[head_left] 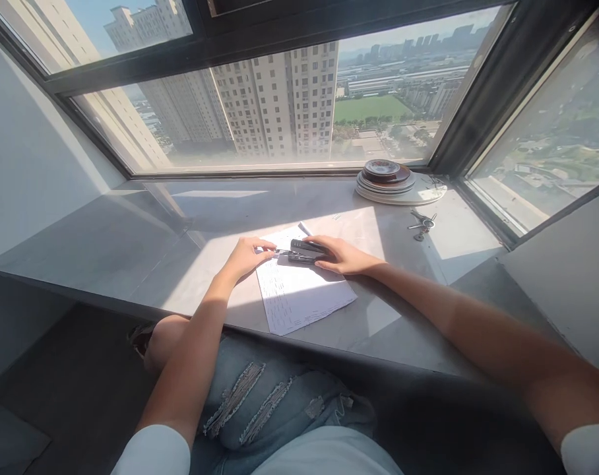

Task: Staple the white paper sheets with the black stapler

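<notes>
Step in hand, as I read it: stapling the paper [299, 293] at its far edge, lining-up stage, not pressed yet.

Right hand [342, 256]: wrapped over the rear of the stapler [305, 249], palm down, grasping it. The stapler lies flat on the far part of the sheet, nose pointing toward my left hand [245, 256].

Left hand: fingers curled, tips right at the stapler's nose, where it meets the sheet's left edge. Can't tell whether they pinch the paper, the nose, or just touch; too small to see. Also can't tell if the sheet is actually in the stapler's mouth or only under it.

The rest of the paper runs from under both hands back toward me, near corner hanging just over the sill [131, 244] edge, above my knee [165, 336].

Beyond my right hand, well apart: keys [422, 225], and past them a stack of plates [386, 181] by the window. Neither is in the way.

Next move calls for, in my judgement:
- left fingers hold the sheet edges square and get clear of the nose
- confirm the paper sits inside the mouth, not below the base
- right hand presses straight down, base flat on the sill, no twist

Risk: sheet skews or slides toward me, since that near corner is unsupported.
</notes>
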`<state>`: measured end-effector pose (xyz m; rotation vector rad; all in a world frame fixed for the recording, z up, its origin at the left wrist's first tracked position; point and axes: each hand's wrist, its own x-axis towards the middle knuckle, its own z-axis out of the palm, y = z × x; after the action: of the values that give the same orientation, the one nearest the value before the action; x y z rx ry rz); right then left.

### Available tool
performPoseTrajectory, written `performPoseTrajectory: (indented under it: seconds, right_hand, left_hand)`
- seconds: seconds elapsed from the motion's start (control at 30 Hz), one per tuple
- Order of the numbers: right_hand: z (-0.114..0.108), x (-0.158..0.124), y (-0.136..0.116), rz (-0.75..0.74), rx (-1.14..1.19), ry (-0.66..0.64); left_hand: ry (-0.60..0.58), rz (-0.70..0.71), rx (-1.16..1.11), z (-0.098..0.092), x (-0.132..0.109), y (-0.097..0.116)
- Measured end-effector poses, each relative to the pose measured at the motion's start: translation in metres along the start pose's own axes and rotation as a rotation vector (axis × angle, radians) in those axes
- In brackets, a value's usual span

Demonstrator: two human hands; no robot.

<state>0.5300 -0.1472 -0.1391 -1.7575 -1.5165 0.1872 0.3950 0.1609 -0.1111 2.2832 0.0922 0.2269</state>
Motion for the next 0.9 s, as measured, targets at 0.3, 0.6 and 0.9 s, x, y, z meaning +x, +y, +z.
performPoseTrajectory:
  seconds: [0.3,0.6,0.9]
  right_hand:
    - [0.003,0.003,0.005,-0.027,-0.03,0.013]
    - [0.003,0.003,0.006,-0.011,-0.052,0.02]
    - [0.003,0.003,0.003,0.013,-0.037,0.021]
  left_hand:
    - [-0.201,0.006,-0.179,0.02,-0.014,0.033]
    - [0.11,0.0,-0.168,0.029,-0.016,0.032]
    - [0.012,-0.113,-0.292,0.023,-0.017,0.021]
